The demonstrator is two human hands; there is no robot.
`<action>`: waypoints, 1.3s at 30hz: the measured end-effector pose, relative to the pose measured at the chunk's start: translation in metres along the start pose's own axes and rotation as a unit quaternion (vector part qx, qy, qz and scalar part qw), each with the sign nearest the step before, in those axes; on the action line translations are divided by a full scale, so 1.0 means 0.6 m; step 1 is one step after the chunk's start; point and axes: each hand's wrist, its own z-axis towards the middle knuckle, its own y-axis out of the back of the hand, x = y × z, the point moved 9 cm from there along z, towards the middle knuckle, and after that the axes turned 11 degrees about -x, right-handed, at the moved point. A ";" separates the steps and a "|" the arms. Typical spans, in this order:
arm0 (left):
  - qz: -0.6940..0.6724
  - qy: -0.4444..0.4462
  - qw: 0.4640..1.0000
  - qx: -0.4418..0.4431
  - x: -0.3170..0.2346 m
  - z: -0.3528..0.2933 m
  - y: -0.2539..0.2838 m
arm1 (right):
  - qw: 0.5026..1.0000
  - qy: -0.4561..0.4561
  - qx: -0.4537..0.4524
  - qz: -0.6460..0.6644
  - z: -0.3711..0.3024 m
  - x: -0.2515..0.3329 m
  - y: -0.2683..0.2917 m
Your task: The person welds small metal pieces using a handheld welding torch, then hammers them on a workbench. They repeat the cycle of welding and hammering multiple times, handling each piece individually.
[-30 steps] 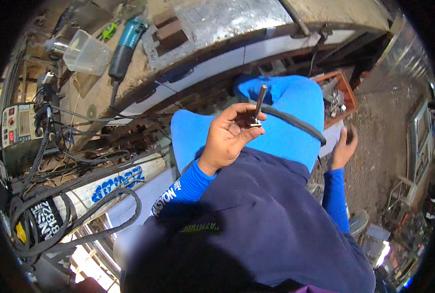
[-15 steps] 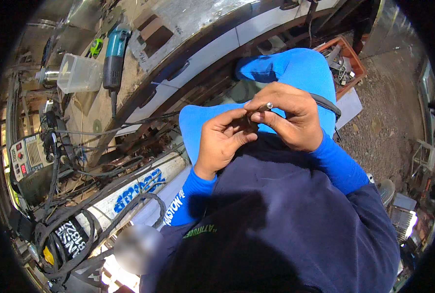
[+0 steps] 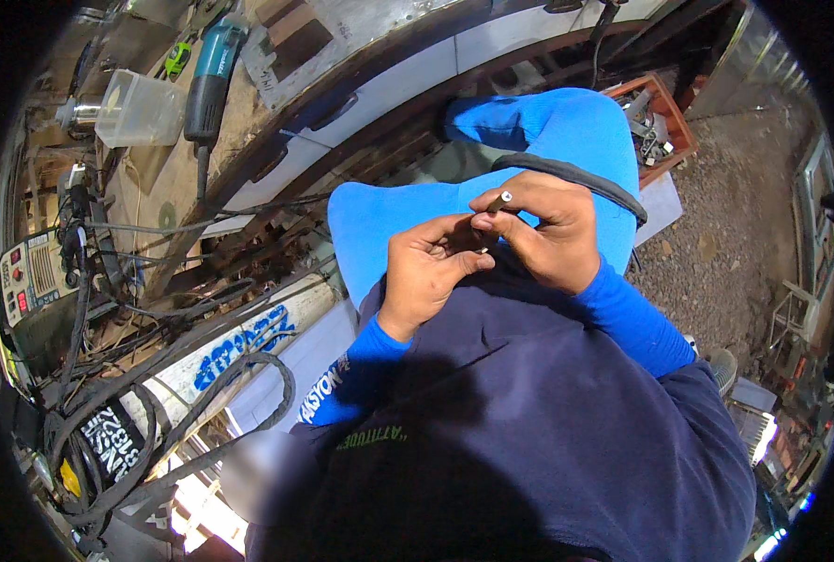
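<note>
Head view: a slim metal rod [image 3: 499, 201] sits at the centre of the frame, its bright tip angled up and to the right above the wearer's lap. On the right hand [image 3: 553, 229], thumb and forefinger are clamped on the rod near that tip; the left hand [image 3: 431, 272] is curled close to its lower end, though shadow hides whether those fingers grip it. As for progress, the rod is in hand and being handled; whether anything is joined at its shaded end cannot be told, so neither can what is left. Writing shows in several places: blue lettering on a white cylinder [image 3: 234, 354] at left of centre, white characters on the dark band at its lower-left end, white letters on the left blue sleeve [image 3: 337, 382], and a small green word on the dark shirt [image 3: 529, 421]. At upper left, a teal-and-black power tool [image 3: 213, 75] with a maker's mark lies on the counter [image 3: 248, 117], beside a clear tub [image 3: 141, 108].
</note>
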 end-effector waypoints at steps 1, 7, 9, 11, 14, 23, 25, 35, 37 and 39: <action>0.005 -0.008 1.000 -0.001 0.000 0.002 0.000 | 1.000 0.000 -0.007 0.006 0.000 -0.001 0.000; 0.031 -0.022 0.999 -0.024 0.002 -0.004 0.008 | 1.000 0.001 -0.015 0.022 -0.002 -0.003 -0.009; 0.033 -0.022 0.999 -0.033 0.000 -0.005 0.009 | 1.000 -0.002 -0.017 0.022 -0.002 -0.004 -0.010; 0.028 -0.024 0.998 -0.043 -0.001 -0.003 0.007 | 1.000 -0.012 -0.017 0.022 -0.001 -0.006 -0.010; 0.067 -0.011 0.997 -0.024 0.004 -0.001 0.009 | 0.999 0.023 -0.010 0.027 0.001 -0.008 -0.012; 0.022 0.029 0.999 0.016 -0.002 0.005 -0.001 | 0.998 -0.028 -0.007 0.050 0.008 -0.031 -0.010; 0.046 0.030 0.998 0.004 -0.002 0.008 0.008 | 0.998 -0.040 0.009 0.056 0.005 -0.032 -0.018; 0.039 0.029 0.999 0.002 -0.029 -0.007 0.004 | 0.956 -0.179 0.064 0.226 0.001 -0.043 -0.035; 0.042 0.036 0.998 0.017 -0.042 -0.012 -0.003 | 0.936 -0.203 0.071 0.278 0.005 -0.032 -0.029; 0.057 0.040 0.997 0.032 -0.051 -0.016 -0.010 | 0.940 -0.187 0.096 0.269 0.009 -0.023 -0.026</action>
